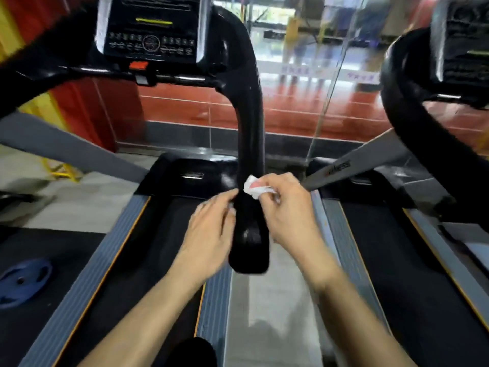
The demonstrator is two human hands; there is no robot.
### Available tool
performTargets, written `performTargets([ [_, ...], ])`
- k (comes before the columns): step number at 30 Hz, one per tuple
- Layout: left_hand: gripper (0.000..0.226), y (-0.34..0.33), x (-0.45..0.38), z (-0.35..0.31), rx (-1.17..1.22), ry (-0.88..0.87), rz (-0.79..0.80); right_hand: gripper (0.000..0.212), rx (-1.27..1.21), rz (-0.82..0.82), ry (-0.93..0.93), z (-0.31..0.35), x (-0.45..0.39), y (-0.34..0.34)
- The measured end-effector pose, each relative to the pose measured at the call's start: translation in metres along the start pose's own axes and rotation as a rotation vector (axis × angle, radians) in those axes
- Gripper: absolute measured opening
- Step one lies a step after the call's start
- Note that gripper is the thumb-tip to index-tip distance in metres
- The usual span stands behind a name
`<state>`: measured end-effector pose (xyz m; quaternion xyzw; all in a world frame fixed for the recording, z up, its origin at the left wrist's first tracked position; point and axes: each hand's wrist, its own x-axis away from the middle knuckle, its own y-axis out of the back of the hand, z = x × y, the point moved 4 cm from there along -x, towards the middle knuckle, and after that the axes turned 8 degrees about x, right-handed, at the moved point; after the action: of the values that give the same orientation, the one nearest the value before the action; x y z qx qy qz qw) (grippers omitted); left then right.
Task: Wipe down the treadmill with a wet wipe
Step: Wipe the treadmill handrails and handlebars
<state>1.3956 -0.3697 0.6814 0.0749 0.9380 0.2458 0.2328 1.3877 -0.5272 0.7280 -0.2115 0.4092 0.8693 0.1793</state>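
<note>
A crumpled white wet wipe [254,187] is pinched in the curled fingers of the right hand [287,207] and pressed against the right side of the glossy black curved handrail [250,144] of the near treadmill, low on the rail and not far above its blunt near end. On the other side of that rail the left hand [211,229] is seen with fingers straight and held loosely together, the tips laid against or just beside the rail's left face; motion blur makes actual contact hard to confirm. Nothing is held by the left hand. Below and to the left of both hands the dark running belt [169,234] is seen, flanked by ribbed grey side rails [87,282] edged in orange. Further off, at the top of the view, the black control console with its rows of buttons [150,30] is mounted between silver edges, and a small orange-red safety tab [138,65] is seen beneath it. To the right a second black treadmill [412,120] is parked, just beside the first. On the dark floor mat at the far left a blue round weight plate [23,282] is lying flat. Beyond the machines a red tiled wall [185,107] and a glass panel [317,49] are visible.
</note>
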Motion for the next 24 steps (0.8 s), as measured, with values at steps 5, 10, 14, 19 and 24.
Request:
performTargets([
  [5, 0.04, -0.005, 0.048, -0.044, 0.033, 0.181, -0.12, 0.039, -0.31, -0.056, -0.114, -0.007, 0.072, 0.019],
  [10, 0.049, -0.019, 0.058, -0.065, -0.065, 0.25, -0.169, 0.044, -0.384, 0.006, -0.091, -0.022, 0.062, 0.015],
  [14, 0.047, -0.021, 0.061, -0.076, -0.141, 0.255, -0.208, 0.035, -0.326, -0.015, -0.178, -0.042, 0.005, 0.0],
  [19, 0.047, -0.024, 0.056, -0.082, -0.255, 0.24, -0.214, 0.031, -0.324, 0.005, -0.167, -0.046, -0.003, -0.002],
  [24, 0.045, -0.025, 0.054, -0.082, -0.193, 0.312, -0.248, 0.046, -0.473, 0.012, 0.007, -0.039, 0.093, 0.014],
])
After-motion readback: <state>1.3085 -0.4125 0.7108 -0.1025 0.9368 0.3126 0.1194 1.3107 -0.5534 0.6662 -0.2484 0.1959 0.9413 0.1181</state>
